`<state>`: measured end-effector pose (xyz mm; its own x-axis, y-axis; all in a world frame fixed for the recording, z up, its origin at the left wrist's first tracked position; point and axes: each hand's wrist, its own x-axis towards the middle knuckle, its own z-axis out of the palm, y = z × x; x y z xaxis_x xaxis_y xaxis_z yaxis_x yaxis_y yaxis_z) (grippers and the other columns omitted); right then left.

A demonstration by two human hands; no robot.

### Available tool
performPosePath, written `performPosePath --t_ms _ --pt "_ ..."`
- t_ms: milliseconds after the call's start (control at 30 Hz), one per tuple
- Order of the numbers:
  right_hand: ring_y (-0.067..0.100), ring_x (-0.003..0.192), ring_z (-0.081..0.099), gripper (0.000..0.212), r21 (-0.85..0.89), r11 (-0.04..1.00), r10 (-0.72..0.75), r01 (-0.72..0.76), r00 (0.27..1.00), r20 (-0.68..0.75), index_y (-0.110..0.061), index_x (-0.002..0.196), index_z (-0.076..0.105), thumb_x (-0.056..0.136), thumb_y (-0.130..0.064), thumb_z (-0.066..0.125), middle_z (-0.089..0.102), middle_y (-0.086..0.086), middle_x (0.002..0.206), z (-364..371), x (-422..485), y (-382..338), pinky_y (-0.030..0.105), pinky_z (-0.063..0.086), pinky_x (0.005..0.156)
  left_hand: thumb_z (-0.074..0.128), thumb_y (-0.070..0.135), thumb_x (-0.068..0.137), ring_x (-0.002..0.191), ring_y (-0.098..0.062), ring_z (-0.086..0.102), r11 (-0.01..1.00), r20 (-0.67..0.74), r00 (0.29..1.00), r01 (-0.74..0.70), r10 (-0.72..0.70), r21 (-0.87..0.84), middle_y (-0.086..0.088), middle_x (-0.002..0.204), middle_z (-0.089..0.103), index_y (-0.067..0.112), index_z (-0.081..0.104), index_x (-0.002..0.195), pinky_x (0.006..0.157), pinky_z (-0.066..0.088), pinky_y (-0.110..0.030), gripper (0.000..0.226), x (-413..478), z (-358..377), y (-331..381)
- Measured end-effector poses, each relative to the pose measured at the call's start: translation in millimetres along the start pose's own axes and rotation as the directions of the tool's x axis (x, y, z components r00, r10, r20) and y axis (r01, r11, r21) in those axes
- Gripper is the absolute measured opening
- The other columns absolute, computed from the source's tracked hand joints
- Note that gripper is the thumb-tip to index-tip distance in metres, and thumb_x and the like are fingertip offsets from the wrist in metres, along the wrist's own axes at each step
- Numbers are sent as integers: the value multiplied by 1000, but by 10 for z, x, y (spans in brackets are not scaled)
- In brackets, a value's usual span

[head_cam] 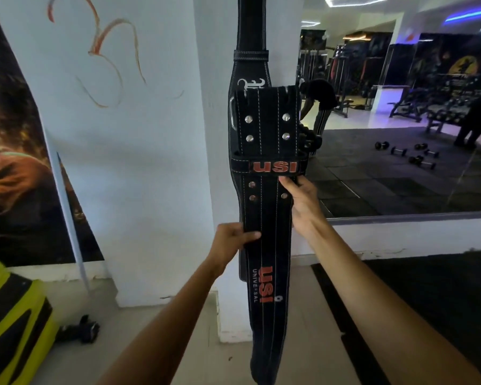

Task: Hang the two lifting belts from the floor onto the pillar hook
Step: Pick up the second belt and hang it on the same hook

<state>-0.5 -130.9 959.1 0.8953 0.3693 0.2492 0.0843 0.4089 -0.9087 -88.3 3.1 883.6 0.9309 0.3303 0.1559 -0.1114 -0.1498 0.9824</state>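
Note:
Two black lifting belts hang down the front of the white pillar [161, 162]. The back belt [251, 37] runs up out of the top of the frame; the hook is not visible. In front of it I hold the second belt [267, 212], black with white stitching, metal rivets and red "USI" lettering, its buckle end folded over near the top. My left hand [235, 237] pinches this belt's left edge. My right hand [299, 201] grips its right edge just under the red-lettered loop.
A mirror [400, 120] right of the pillar reflects dumbbells, benches and a bending person. A yellow and black bag [11, 315] sits at the lower left, with a dark glove [81, 329] on the floor beside it. A poster covers the left wall.

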Motion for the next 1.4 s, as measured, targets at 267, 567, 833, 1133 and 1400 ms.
performPosePath --t_ms 267,567,833,1133,1400 --pt "9 88 64 15 38 999 -14 15 1000 -17 -25 80 67 85 -13 60 74 -16 72 -39 -28 -149 34 45 91 70 2 79 80 -19 71 974 242 958 107 -155 201 5 78 76 7 74 90 74 59 -30 12 -340 56 -411" --pt "13 90 68 17 -92 996 24 -10 986 163 -16 93 65 87 -4 55 70 0 94 -107 -113 -121 38 49 89 63 21 87 86 -21 70 952 -20 991 -133 133 -275 -9 93 73 -1 67 105 73 56 -27 29 345 0 1176" --pt "20 110 62 61 -21 980 180 -199 830 527 -19 125 53 70 -37 72 66 3 119 -292 -96 -429 32 51 91 60 19 90 85 -26 70 950 -43 988 -152 146 -272 -16 100 72 1 66 109 74 58 -32 27 373 -12 1206" --pt "29 103 66 42 -4 1000 -21 21 1000 -18 -10 112 62 87 -43 53 69 14 110 162 -102 -468 45 53 91 50 20 95 63 -4 69 945 -62 978 -208 199 -253 6 73 74 11 69 101 53 50 -13 22 143 122 1334" --pt "20 115 59 25 186 977 -158 108 946 281 -21 103 67 81 -25 56 70 -6 107 99 -31 -662 42 42 100 47 14 94 80 -6 68 841 87 961 -184 263 -508 5 100 71 21 58 129 62 53 -18 37 130 6 1381"
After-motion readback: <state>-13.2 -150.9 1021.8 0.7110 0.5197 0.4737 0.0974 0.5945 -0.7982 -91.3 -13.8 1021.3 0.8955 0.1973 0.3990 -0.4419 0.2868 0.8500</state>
